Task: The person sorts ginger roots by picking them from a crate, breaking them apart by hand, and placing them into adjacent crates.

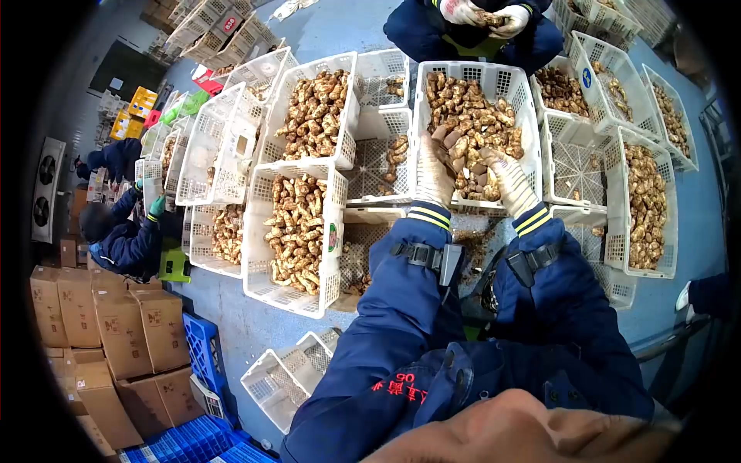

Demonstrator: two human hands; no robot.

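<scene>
A white plastic crate (532, 116) stands before me, filled with brown, knobbly mushrooms (471, 100). Both my hands are inside its near half, in pale striped work gloves stained at the fingers. My left hand (434, 171) is at the near left side, its fingers curled around a mushroom (446, 150) that they partly cover. At the near right, my right hand (508, 179) has its fingers stretched over the pile, touching mushrooms. Their tips blend with the brown heap.
More mushroom crates (297, 289) stand at left and right (644, 262). Across from me a co-worker's gloved hands (482, 17) hold a mushroom. Two other people (123, 231) work at far left. Cardboard boxes (116, 332) and a tipped white crate (274, 386) are at lower left.
</scene>
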